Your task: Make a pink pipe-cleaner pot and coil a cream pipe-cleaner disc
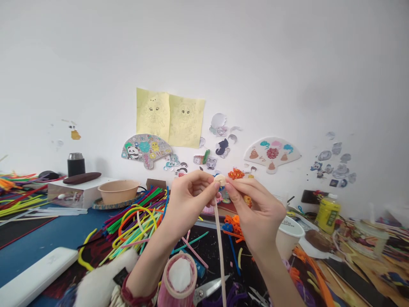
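Note:
A cream pipe cleaner [218,243] is wound into a small coil [220,179] at its upper end. The long tail hangs straight down between my arms. My left hand [193,197] pinches the coil from the left between thumb and fingers. From the other side, my right hand [255,204] is closed with thumb and forefinger at the coil's right edge. Below them stands a pink pipe-cleaner-wrapped cup [179,277] with a white inside. Scissors [212,289] lie beside it, partly behind the hanging tail.
Loose coloured pipe cleaners [140,226] are heaped at left, near a tan bowl [119,192] and a white case [38,275]. At right are a paper cup [289,234], a yellow bottle [328,213] and a plastic jar [370,238]. Drawings [170,117] hang on the wall.

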A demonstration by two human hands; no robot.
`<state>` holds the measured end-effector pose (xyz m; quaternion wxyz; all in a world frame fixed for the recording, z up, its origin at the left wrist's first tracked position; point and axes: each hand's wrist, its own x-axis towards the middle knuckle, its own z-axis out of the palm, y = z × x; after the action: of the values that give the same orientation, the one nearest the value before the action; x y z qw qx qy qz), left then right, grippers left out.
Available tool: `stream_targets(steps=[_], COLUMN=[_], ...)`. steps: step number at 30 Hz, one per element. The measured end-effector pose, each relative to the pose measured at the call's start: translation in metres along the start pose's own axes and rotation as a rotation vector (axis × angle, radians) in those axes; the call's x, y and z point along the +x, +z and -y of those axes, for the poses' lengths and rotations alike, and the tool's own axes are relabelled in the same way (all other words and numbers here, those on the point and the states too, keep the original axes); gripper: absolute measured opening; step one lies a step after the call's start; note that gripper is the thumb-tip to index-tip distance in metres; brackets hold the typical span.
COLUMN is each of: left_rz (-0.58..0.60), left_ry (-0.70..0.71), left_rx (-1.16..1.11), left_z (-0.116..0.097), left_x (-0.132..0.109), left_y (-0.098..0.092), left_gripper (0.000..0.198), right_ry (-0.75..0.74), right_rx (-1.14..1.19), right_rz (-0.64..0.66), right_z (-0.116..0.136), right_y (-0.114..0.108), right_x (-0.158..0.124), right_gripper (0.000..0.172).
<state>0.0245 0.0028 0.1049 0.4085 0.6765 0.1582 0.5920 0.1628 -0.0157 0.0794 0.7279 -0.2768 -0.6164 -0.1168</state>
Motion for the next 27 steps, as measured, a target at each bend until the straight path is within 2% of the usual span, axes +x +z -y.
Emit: stream_targets(steps=[21, 23, 26, 27], left_rz=[-0.011, -0.022, -0.058, -0.074], left_ry=[0.003, 0.003, -0.005, -0.006], left_rx=[0.036, 0.050, 0.069, 0.071], left_z=[0.000, 0.000, 0.000, 0.001], left_x=[0.000, 0.001, 0.003, 0.004], left_y=[-0.001, -0.002, -0.006, -0.008], left_gripper=[0.017, 0.017, 0.018, 0.018], right_ry=[0.021, 0.046, 0.099, 0.093], right_rx=[0.001, 0.009, 0.091, 0.133], right_rz=[0.012, -0.032, -0.190, -0.176], right_z=[-0.001, 0.001, 0.012, 0.018], right_y=[0.002, 0.004, 0.006, 0.005], right_x=[0.001, 0.001, -0.002, -0.004], right_gripper=[0.010, 0.010, 0.011, 0.014])
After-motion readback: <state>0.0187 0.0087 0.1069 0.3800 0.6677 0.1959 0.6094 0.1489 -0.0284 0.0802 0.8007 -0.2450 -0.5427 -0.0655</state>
